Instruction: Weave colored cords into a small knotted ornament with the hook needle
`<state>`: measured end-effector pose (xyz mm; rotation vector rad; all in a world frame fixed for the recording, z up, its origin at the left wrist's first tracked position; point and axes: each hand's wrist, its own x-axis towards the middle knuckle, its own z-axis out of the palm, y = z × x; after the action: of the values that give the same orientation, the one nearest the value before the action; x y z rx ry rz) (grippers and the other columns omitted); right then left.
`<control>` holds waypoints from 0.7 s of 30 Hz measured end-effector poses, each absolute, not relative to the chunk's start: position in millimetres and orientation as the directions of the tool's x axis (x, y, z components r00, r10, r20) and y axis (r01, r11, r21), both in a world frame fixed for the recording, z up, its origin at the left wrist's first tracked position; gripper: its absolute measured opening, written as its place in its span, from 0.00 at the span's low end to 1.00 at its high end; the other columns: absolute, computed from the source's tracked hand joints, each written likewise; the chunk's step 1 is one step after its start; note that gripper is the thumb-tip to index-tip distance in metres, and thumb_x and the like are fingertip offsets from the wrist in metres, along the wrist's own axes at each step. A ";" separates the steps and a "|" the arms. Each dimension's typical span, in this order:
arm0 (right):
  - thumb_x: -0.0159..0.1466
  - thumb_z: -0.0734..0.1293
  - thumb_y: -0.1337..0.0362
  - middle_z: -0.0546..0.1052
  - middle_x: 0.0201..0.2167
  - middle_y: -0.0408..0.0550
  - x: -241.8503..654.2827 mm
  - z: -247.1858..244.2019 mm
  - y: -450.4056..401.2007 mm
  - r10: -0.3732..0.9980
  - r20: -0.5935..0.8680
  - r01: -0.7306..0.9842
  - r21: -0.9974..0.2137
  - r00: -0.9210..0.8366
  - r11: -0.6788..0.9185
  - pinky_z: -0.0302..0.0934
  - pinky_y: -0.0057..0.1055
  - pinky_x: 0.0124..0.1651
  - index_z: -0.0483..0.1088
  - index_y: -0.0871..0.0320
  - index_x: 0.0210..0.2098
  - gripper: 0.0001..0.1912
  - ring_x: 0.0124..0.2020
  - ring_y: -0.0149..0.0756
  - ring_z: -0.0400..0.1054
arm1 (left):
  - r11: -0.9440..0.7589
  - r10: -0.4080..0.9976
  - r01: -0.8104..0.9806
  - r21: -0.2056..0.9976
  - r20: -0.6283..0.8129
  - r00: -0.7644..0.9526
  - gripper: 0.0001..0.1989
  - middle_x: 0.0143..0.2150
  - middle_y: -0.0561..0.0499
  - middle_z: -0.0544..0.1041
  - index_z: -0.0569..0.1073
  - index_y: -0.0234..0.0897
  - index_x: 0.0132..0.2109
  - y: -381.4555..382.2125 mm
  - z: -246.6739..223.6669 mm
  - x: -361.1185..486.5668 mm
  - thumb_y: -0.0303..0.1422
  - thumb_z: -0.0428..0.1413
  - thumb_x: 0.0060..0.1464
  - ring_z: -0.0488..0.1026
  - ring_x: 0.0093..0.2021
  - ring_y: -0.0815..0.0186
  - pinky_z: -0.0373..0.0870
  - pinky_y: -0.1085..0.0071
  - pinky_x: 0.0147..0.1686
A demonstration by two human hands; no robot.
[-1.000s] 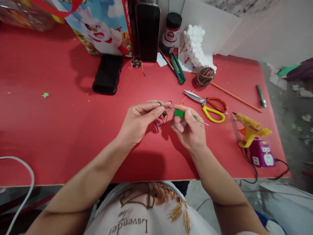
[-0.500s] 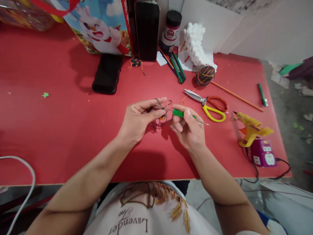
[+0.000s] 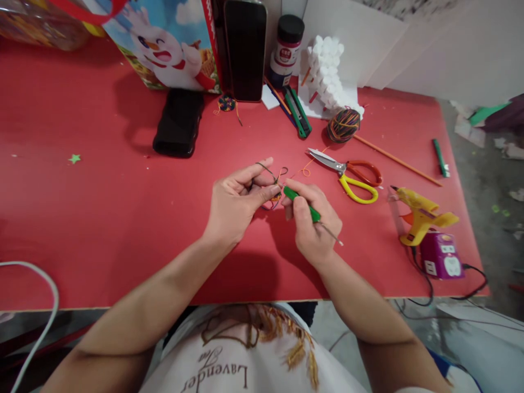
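Over the middle of the red table, my left hand pinches a small piece of multicoloured yarn work, with dark yarn looped over its raised index finger. My right hand is closed around the green handle of a crochet hook, whose rear metal end sticks out toward the lower right. The hook's front tip meets the yarn at my left fingertips and is too small to make out. An orange strand runs from there past the scissors toward the yarn ball.
The red table holds a black phone, a green cutter and a long orange stick. At the right are a yellow glue gun and a purple power socket. A picture bag stands at the back.
The crochet hook has tilted more steeply, its rear end swinging down. My right hand has rotated with it and closed in on my left fingertips.
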<state>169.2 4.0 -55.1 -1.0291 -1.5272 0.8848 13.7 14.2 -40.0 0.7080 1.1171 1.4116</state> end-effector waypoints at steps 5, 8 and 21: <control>0.77 0.63 0.60 0.84 0.49 0.50 168.2 -54.9 -1.7 0.870 0.470 0.288 -0.821 -0.146 0.492 0.73 0.46 0.56 0.74 0.45 0.64 0.19 0.48 0.43 0.77 | 0.100 0.981 -0.467 0.879 -0.164 -0.100 0.19 0.30 0.58 0.79 0.88 0.43 0.48 14.9 -37.2 14.5 0.26 0.74 0.48 0.76 0.33 0.74 0.78 0.77 0.42; 0.76 0.63 0.58 0.84 0.43 0.50 172.4 -56.2 0.7 0.874 0.458 0.221 -0.847 -0.159 0.484 0.75 0.47 0.53 0.76 0.45 0.63 0.19 0.43 0.43 0.78 | 0.171 0.980 -0.521 0.837 -0.198 0.003 0.22 0.30 0.57 0.79 0.88 0.42 0.49 18.6 -32.4 6.1 0.26 0.76 0.44 0.77 0.30 0.75 0.78 0.77 0.36; 0.73 0.69 0.52 0.80 0.30 0.50 189.8 -43.8 15.8 0.922 0.302 -0.021 -0.952 -0.242 0.306 0.74 0.42 0.39 0.84 0.49 0.52 0.16 0.33 0.41 0.74 | 0.278 0.960 -0.374 0.885 -0.243 0.138 0.25 0.30 0.52 0.79 0.88 0.37 0.48 27.0 -20.3 -29.3 0.25 0.76 0.39 0.80 0.30 0.68 0.79 0.75 0.32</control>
<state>189.8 15.8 -43.8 -0.8597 -1.5298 1.1337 -29.3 27.0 -20.3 0.7657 0.9699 1.1150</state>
